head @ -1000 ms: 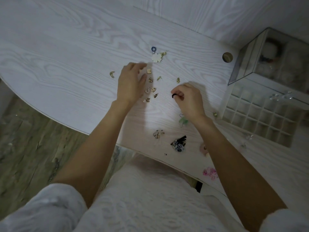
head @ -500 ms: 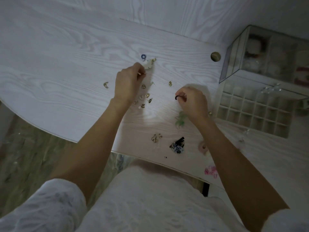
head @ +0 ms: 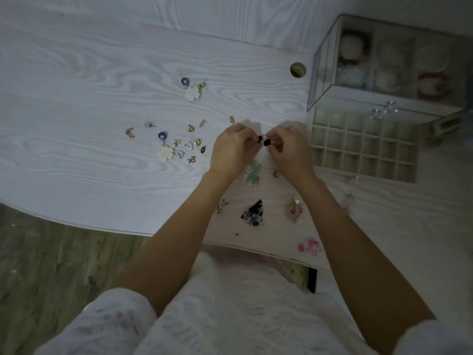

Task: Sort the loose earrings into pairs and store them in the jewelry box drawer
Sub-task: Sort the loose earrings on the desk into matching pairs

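Both hands meet just above the counter [head: 76,103], fingertips almost touching. The left hand [head: 231,151] pinches one small dark earring [head: 259,138] between thumb and forefinger, and the right hand [head: 289,149] pinches a matching dark earring [head: 267,142]; the two pieces sit side by side in the narrow gap between the hands, too small to tell whether they touch. They look like short, glossy, rounded studs or small hoops, nearly black.

The open drawer [head: 363,147] of the jewelry box lies to the right of the fingers, just beyond the right hand, so that hand is plainly the nearer one for the drop. Its long side runs left to right, and it is split into a grid of small square, pale-lined cells, all apparently empty. Behind it stands the clear-walled jewelry box [head: 325,60], hard and see-through, with soft pale items inside.

To the left of the fingers lies the loose scatter: small gold earrings [head: 190,128], shiny metal; two flat cream clover drops with blue rings, one [head: 165,152] near and one [head: 192,93] farther off. Below the fingers, toward the person, lie a translucent green piece [head: 253,175], a black speckled piece [head: 253,216], a pale pink hoop [head: 294,210] and a bright pink piece [head: 309,245].

The pair looks matched, so the storing step probably comes next.
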The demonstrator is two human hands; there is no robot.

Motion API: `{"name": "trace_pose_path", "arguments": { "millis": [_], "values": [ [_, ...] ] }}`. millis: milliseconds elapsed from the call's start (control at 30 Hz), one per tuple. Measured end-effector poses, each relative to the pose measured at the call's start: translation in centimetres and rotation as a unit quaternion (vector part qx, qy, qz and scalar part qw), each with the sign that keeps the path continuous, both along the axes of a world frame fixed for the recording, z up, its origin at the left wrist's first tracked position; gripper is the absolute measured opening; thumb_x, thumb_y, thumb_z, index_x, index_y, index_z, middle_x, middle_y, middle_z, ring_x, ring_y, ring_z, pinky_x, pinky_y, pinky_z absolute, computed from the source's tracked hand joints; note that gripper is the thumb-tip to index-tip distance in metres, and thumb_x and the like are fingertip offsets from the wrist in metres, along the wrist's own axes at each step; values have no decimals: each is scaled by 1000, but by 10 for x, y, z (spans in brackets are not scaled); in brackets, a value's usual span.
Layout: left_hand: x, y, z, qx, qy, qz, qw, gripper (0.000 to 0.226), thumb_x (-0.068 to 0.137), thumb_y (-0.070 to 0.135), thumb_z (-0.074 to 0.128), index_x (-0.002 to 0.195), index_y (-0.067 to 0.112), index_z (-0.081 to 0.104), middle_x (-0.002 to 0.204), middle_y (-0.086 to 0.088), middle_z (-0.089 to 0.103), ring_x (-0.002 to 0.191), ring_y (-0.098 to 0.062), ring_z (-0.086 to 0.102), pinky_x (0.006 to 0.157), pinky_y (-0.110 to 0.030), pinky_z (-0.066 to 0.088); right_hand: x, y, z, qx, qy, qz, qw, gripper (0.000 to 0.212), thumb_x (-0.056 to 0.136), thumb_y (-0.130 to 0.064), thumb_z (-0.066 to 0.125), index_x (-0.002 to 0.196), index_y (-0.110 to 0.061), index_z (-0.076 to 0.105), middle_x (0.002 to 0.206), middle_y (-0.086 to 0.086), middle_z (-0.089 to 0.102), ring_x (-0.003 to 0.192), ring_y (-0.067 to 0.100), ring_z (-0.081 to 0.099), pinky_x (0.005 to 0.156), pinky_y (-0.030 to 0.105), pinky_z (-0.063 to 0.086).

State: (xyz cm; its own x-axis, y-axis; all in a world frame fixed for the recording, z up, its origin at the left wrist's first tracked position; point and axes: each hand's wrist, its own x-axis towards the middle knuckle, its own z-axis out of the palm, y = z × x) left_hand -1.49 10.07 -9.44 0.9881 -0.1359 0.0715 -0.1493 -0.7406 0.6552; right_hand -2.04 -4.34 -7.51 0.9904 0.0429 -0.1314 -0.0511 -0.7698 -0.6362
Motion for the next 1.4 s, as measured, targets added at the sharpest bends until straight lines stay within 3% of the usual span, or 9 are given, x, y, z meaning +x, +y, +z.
{"name": "trace_pose_path", "arguments": {
  "millis": [67, 167, 300, 500, 633, 767, 900, 1100, 1400],
  "values": [
    [-2, 4, 1, -30, 15, -4, 999, 8, 76, 16, 73, 78, 9, 70, 83, -5, 67, 67, -18, 62, 60, -26, 49, -1, -1, -1, 11, 1, -10, 1000, 22, 82, 2, 57, 102, -3, 63, 98, 11, 61, 81, 8, 50, 68, 1, 37],
    [1, 9, 4, -36, 43, -13, 998, 16, 77, 13, 72, 92, 10, 67, 91, -5, 66, 71, -12, 58, 67, -26, 50, 0, -1, -3, 12, -3, -22, 1000, 20, 82, -2, 61, 101, -6, 64, 95, 9, 62, 79, 10, 52, 72, 20, 47],
    [9, -1, 8, -23, 62, -37, 997, 17, 78, 16, 71, 95, 15, 71, 89, -8, 67, 74, -18, 62, 67, -22, 45, 1, 4, -2, 17, -4, -36, 999, 17, 79, -1, 64, 95, -7, 66, 90, 10, 64, 77, 16, 58, 73, 29, 50],
    [6, -16, 12, -11, 64, -29, 997, 18, 82, 12, 66, 98, 17, 73, 87, -11, 70, 75, -24, 64, 63, -22, 38, 1, 0, 1, -14, -6, -52, 999, 19, 79, 3, 58, 93, -7, 65, 93, 11, 62, 84, 21, 57, 73, 29, 47],
    [-1, -17, 16, -27, 61, -22, 998, 17, 84, 15, 64, 100, 12, 71, 89, -11, 72, 78, -25, 67, 70, -32, 53, -2, -1, 4, -29, 9, -44, 999, 20, 81, 0, 59, 99, -6, 63, 99, 11, 61, 88, 22, 58, 74, 28, 46],
    [-12, 16, 30, -25, 34, -37, 998, 21, 90, 18, 58, 108, 12, 68, 101, -6, 71, 90, -21, 64, 81, -29, 52, -4, 3, 17, -95, -49, 26, 994, 24, 87, -6, 54, 110, -6, 60, 109, 11, 58, 98, 24, 55, 77, 27, 40],
    [-27, 77, 38, 58, -46, -20, 997, 18, 89, 21, 57, 101, 15, 70, 94, 0, 71, 94, -25, 58, 72, -28, 45, -1, 18, 25, -114, -105, 129, 979, 21, 87, -7, 57, 107, -6, 63, 104, 11, 61, 100, 27, 53, 78, 32, 44],
    [-24, 145, 37, 105, 44, 150, 982, 25, 86, 20, 61, 110, 14, 66, 105, -9, 68, 104, -31, 53, 84, -33, 40, 38, 64, 17, -101, -103, 216, 966, 26, 86, -5, 57, 111, -6, 63, 110, 13, 62, 106, 31, 51, 89, 39, 44],
    [-56, 154, 26, 65, 138, 187, 970, 32, 81, 28, 67, 109, 13, 64, 106, -11, 61, 93, -28, 59, 77, -32, 43, 106, 126, 2, -159, -127, 280, 938, 33, 91, -14, 52, 124, -8, 56, 123, 9, 59, 116, 29, 46, 95, 36, 37]
  ]
}}
